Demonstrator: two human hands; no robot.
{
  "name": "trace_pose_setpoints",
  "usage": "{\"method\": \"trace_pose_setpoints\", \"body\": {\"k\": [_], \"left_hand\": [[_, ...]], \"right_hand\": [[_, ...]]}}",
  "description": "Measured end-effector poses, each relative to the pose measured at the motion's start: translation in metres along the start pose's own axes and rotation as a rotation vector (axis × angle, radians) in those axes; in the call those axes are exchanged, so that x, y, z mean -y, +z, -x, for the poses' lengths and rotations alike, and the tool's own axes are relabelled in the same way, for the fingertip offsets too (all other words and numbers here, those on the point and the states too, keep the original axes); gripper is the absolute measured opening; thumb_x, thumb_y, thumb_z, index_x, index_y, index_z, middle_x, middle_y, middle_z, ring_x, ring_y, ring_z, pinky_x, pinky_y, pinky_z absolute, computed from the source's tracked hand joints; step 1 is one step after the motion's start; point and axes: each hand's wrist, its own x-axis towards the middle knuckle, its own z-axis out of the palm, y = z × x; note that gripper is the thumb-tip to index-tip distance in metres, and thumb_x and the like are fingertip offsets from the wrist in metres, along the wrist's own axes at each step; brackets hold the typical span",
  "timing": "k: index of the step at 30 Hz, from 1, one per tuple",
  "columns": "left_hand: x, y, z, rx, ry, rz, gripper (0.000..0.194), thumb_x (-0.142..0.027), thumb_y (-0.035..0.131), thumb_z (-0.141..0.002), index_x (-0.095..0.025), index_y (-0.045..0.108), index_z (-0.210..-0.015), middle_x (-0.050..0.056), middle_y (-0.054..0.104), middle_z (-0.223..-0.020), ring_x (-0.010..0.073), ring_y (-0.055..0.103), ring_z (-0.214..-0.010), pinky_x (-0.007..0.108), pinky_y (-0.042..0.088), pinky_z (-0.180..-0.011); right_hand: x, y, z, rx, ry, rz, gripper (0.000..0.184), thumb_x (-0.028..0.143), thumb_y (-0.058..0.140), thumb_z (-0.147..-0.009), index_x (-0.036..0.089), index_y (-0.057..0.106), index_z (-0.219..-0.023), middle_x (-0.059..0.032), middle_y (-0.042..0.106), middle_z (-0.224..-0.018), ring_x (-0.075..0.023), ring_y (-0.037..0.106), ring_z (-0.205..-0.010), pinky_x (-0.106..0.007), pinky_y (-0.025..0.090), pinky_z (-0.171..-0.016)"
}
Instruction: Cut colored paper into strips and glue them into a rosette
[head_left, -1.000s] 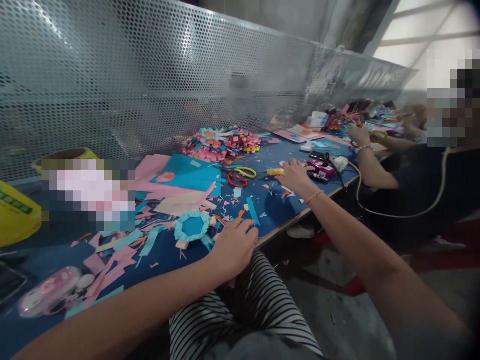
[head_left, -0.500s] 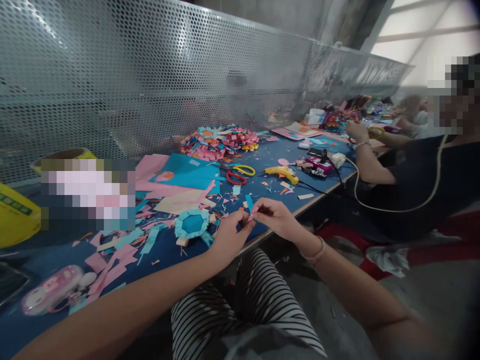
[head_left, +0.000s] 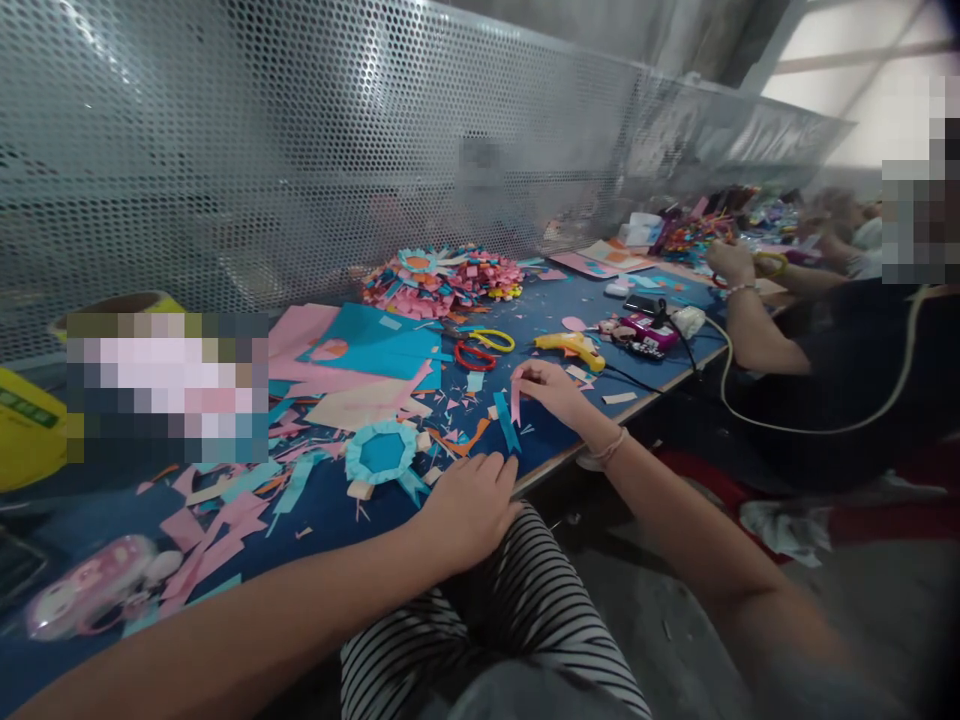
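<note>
My right hand point(head_left: 556, 396) pinches the top of a narrow pink paper strip point(head_left: 515, 402), which hangs down over the table with a notched lower end. Just left of it, a blue paper strip point(head_left: 506, 424) lies on the blue tabletop point(head_left: 544, 445). My left hand point(head_left: 471, 505) rests at the table's front edge, palm down, with its fingers laid flat and the thumb over the edge; it holds nothing. Beyond that hand sits a light-blue pleated paper rosette point(head_left: 382, 453) with a darker blue centre and tails.
Scissors with red and yellow handles point(head_left: 484, 347), a yellow glue gun point(head_left: 570, 350) and stacked paper sheets point(head_left: 375, 345) lie farther back. A heap of rosettes point(head_left: 442, 280) stands by the perforated metal screen point(head_left: 315, 150). Another person's hand point(head_left: 731, 262) works at right.
My hands have parted. The right has moved up and away with the pink strip, now hanging visibly; the left has lowered to the table edge and its fingers have straightened.
</note>
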Motion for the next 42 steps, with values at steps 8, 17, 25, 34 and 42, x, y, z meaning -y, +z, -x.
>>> {"method": "trace_pose_setpoints", "body": {"k": [8,17,25,34,42], "left_hand": [[0.001,0.002,-0.001,0.048,-0.024,-0.073,0.05,-0.038,0.038,-0.088,-0.008,0.045,-0.127,0.012,0.059,-0.096,0.0249,0.056,-0.089,0.036,0.045,-0.072],[0.002,0.002,-0.003,0.062,-0.031,-0.046,0.049,-0.039,0.037,-0.088,-0.009,0.047,-0.126,0.013,0.059,-0.094,0.0251,0.055,-0.089,0.036,0.044,-0.071],[0.002,0.001,-0.003,0.078,-0.025,-0.047,0.049,-0.039,0.038,-0.088,-0.009,0.047,-0.126,0.012,0.059,-0.095,0.0252,0.056,-0.089,0.035,0.044,-0.071],[0.001,0.003,-0.003,0.06,-0.023,-0.055,0.049,-0.039,0.037,-0.088,-0.009,0.046,-0.126,0.012,0.058,-0.095,0.025,0.055,-0.089,0.035,0.044,-0.071],[0.001,0.002,-0.003,0.064,-0.03,-0.036,0.049,-0.039,0.038,-0.088,-0.009,0.046,-0.126,0.012,0.059,-0.095,0.0257,0.055,-0.091,0.036,0.044,-0.073]], "right_hand": [[-0.004,0.005,0.005,0.1,-0.07,0.187,0.012,0.029,0.055,-0.073,0.018,0.055,-0.076,0.0006,0.058,-0.069,-0.012,0.053,-0.066,-0.027,0.042,-0.065],[-0.002,0.006,0.009,0.143,-0.075,0.244,0.01,0.026,0.053,-0.076,0.018,0.057,-0.08,-0.0009,0.062,-0.075,-0.0126,0.056,-0.071,-0.027,0.043,-0.068],[0.002,0.007,0.01,0.143,-0.065,0.293,0.009,0.025,0.053,-0.077,0.018,0.058,-0.079,-0.0008,0.062,-0.074,-0.0122,0.056,-0.069,-0.026,0.043,-0.066],[0.003,0.008,0.011,0.15,-0.073,0.306,0.007,0.021,0.054,-0.076,0.018,0.059,-0.078,-0.0003,0.063,-0.075,-0.0112,0.055,-0.068,-0.025,0.042,-0.064],[0.005,0.008,0.011,0.16,-0.082,0.322,0.008,0.02,0.053,-0.075,0.018,0.061,-0.077,-0.0003,0.064,-0.077,-0.0107,0.055,-0.067,-0.024,0.041,-0.063]]}}
